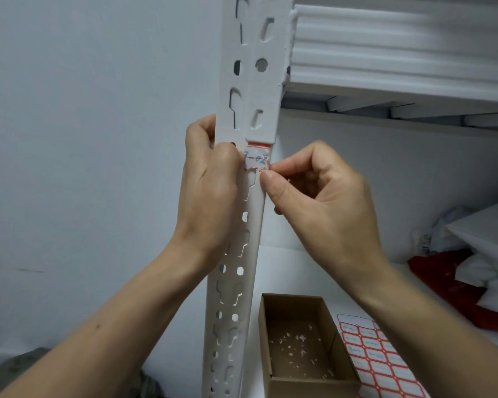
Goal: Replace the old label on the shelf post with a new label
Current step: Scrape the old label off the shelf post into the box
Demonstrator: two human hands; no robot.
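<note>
A white perforated shelf post [236,254] runs up the middle of the view. On it sits the old label [258,158], white with a red border and blue handwriting, its lower edge torn. My left hand [207,185] grips the post from the left, thumb against the label's left edge. My right hand [316,202] has its fingers curled, with thumb and forefinger pinching the label's torn lower right corner. A sheet of new red-bordered labels [383,357] lies on the lower shelf.
An open brown cardboard box [296,340] holding several small paper scraps stands on the lower shelf beside the post. A red bag [449,280] and white sheets lie at the right. A shelf board [400,64] runs overhead; a grey wall fills the left.
</note>
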